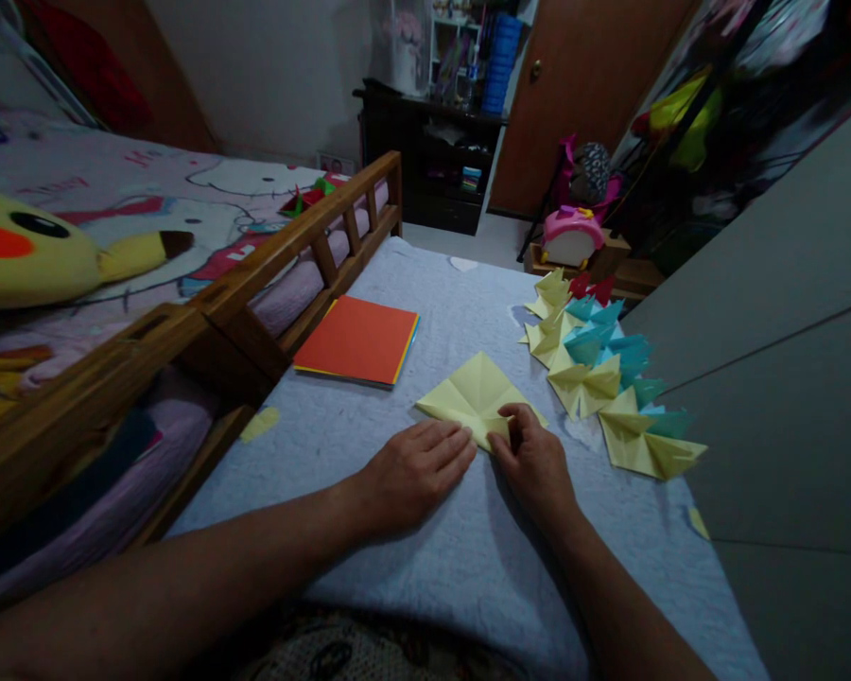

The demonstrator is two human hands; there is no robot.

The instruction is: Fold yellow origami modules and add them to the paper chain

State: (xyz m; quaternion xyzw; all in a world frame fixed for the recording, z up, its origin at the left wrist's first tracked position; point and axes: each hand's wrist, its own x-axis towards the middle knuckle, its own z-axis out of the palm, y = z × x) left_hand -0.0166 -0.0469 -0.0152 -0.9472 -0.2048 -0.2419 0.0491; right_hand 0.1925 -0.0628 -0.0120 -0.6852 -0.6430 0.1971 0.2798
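Pale blue cloth: spreads under both hands and all the loose paper.
Left hand: flat, fingers side by side, tips resting on the near left edge of the yellow sheet.
Right hand: curled, thumb and forefinger apparently pinching the sheet's near right part.
Yellow sheet: lies creased on the cloth between and just beyond the hands, one corner pointing away; its near part is partly hidden.
Step in hand: seemingly a fold along that near side.
Next move: calls for lined-up edges and a firm press along the crease, I judge.
Paper stack: beyond the left hand, orange on top.
Folded pieces: yellow, teal and red, in a slanting row to the right.
Wooden rail: along the left.
Dark cabinet: farthest, against the wall.
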